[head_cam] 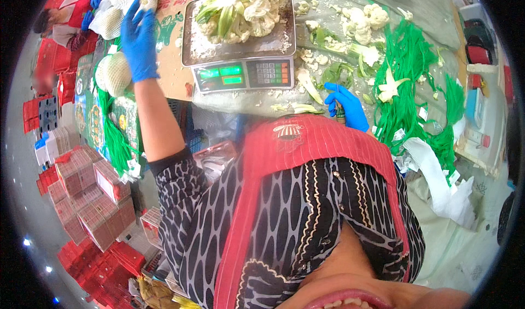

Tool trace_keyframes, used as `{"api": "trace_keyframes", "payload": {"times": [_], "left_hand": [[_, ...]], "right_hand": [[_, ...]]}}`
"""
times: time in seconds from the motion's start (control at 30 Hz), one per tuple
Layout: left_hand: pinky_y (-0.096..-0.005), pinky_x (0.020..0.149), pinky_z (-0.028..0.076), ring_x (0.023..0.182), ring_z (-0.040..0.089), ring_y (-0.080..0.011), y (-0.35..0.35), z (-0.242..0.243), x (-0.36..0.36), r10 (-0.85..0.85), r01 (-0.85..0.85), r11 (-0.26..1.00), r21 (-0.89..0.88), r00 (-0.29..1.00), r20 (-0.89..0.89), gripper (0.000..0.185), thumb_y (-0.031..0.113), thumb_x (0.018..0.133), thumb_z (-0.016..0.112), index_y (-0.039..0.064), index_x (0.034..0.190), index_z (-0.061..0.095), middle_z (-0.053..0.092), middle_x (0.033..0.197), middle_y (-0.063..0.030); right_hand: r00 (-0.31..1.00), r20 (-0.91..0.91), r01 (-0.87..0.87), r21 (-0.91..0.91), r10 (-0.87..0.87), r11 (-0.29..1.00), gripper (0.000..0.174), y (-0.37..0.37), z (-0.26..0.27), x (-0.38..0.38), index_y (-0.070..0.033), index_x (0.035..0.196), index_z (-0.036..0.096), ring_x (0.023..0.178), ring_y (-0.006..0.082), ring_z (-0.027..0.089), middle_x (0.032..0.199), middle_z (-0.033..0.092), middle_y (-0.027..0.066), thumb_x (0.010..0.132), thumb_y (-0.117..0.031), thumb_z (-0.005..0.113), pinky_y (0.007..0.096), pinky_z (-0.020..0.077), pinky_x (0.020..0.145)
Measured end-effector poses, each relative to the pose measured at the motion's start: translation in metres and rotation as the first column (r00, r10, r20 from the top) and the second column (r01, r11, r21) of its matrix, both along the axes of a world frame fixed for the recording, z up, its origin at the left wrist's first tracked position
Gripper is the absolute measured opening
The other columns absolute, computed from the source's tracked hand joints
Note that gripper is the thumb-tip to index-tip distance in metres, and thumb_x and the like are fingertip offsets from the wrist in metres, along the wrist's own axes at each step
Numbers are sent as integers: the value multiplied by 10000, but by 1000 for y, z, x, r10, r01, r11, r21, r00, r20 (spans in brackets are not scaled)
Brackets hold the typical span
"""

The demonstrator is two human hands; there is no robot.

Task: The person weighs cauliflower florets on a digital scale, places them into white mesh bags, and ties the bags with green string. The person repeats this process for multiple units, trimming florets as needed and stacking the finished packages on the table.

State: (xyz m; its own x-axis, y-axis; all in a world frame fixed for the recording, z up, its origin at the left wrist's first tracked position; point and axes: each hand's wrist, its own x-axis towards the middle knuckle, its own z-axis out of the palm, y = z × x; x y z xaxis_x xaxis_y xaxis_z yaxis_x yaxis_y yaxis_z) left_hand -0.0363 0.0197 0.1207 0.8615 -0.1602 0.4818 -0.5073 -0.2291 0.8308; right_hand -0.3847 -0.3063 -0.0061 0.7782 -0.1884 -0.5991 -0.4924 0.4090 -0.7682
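Note:
My left hand (140, 42), in a blue glove, is raised at the left with its fingers apart and holds nothing. Just below it lies a ball-shaped item in white foam netting (114, 74); whether they touch is unclear. My right hand (348, 107), also blue-gloved, is closed around the dark handle of a tool (340, 111) near the apron; its blade is hard to make out. Between the hands stands a digital scale (242, 74) with lit green displays. Cauliflower pieces with green leaves (246, 11) are heaped on its metal tray (188, 46).
Cauliflower trimmings (357, 52) litter the cloth-covered table. Green net bags (404, 62) lie at the right, another bundle (110, 132) hangs at the left. Foam-wrapped items (108, 23) sit at upper left, beside another person (67, 17) in blue gloves. Stacked boxes (96, 202) stand at lower left.

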Motion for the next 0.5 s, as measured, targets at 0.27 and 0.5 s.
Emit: {"api": "trace_keyframes", "payload": {"times": [0.27, 0.5], "left_hand": [[-286, 959, 456, 1054, 607, -158, 73, 7, -71, 289, -295, 955, -23, 946, -149, 250, 58, 931, 575, -44, 1150, 638, 655, 1139, -104], [-288, 977, 427, 1067, 587, -156, 93, -29, -90, 145, -125, 985, 118, 973, -178, 299, 79, 948, 548, -35, 1218, 604, 650, 1135, -91]], "right_hand": [[992, 74, -103, 60, 98, 993, 435, 12, -11, 10, -91, 1360, 512, 729, 106, 554, 877, 613, 35, 989, -317, 479, 271, 493, 650], [941, 138, -297, -106, 310, 949, 411, 31, 1, 16, -118, 1369, 510, 652, 95, 509, 793, 543, 18, 1003, -299, 457, 249, 446, 565]]}}
